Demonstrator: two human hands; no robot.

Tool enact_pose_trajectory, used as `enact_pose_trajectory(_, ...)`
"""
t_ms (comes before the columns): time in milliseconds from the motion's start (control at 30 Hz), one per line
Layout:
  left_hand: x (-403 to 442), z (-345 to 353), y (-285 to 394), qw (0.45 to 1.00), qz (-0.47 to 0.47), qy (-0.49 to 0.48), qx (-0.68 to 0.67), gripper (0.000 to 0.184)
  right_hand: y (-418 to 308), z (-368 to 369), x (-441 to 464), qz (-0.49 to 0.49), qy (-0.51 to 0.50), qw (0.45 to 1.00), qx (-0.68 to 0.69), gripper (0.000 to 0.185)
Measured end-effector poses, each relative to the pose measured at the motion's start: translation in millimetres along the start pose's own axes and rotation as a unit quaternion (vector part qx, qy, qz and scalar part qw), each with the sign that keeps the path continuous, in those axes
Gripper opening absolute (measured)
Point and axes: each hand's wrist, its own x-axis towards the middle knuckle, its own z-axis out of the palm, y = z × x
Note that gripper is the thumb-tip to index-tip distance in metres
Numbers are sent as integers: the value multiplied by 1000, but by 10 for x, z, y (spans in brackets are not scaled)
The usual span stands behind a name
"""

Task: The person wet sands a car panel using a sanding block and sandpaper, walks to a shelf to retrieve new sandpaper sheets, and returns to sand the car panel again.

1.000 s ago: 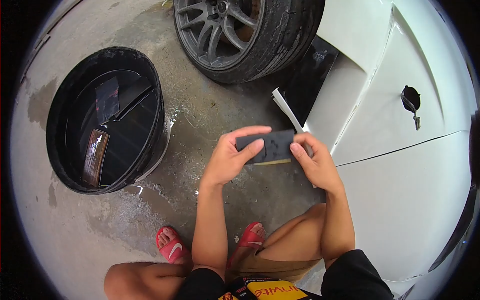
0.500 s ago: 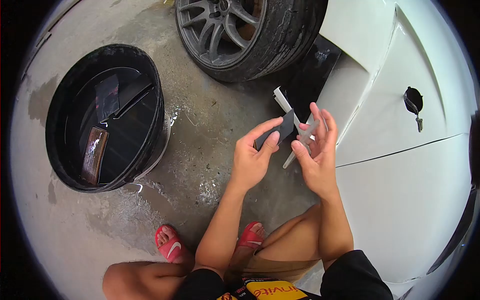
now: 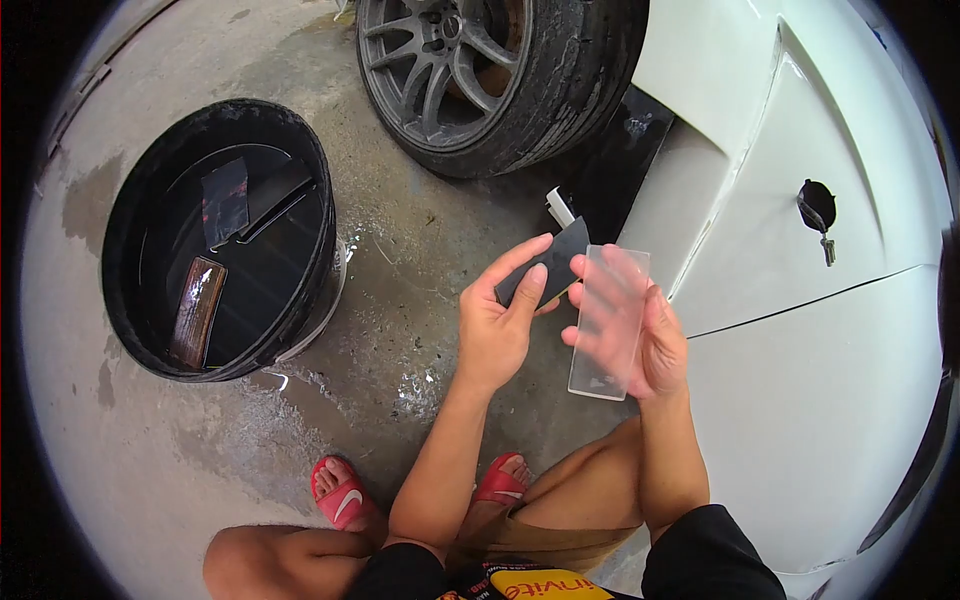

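Observation:
Between the thumb and fingers of my left hand (image 3: 500,320) is a dark grey sheet (image 3: 562,258), tilted, that looks like sandpaper. My right hand (image 3: 655,335) holds a clear, frosted rectangular block (image 3: 610,320), its fingers showing through from behind. The two hands are close together over the wet concrete floor, with the sheet's edge near the block's top. Just beyond the sheet a white strip (image 3: 560,207) sticks out.
A black bucket (image 3: 325,235) of water at the left holds a brown block (image 3: 197,312) and dark sheets (image 3: 225,203). A wheel (image 3: 560,90) lies at the top. White car bodywork (image 3: 820,400) with a round hole fills the right side.
The sheet and the clear block, together under both hands a second ago, have come apart. The right hand has turned the block so its broad face shows; the left hand keeps the sheet.

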Motion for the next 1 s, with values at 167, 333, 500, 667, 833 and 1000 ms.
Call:
enact_pose_trajectory(167, 15, -13, -40, 997, 52, -16, 58, 32, 25, 96, 10, -13, 54, 996, -64, 56)
enact_pose_trajectory(333, 32, -35, -34, 999, 14, -24, 38, 35, 53, 45, -31, -1, 206, 952, -226, 45)
enact_pose_trajectory(500, -18, 7, 48, 996, -54, -59, -25, 38, 260, 186, 30, -130, 272, 814, -497, 26)
enact_pose_trajectory(667, -6, 0, -27, 991, -58, -101, -69, 39, 360, 46, 32, -193, 304, 767, -531, 16)
enact_pose_trajectory(833, -21, 57, -81, 990, -47, -92, -99, 39, 352, 2, 59, -226, 295, 692, -619, 17)
enact_pose_trajectory(1000, -47, 72, -120, 993, -36, -75, -88, 37, 359, -21, 103, -260, 320, 580, -703, 32)
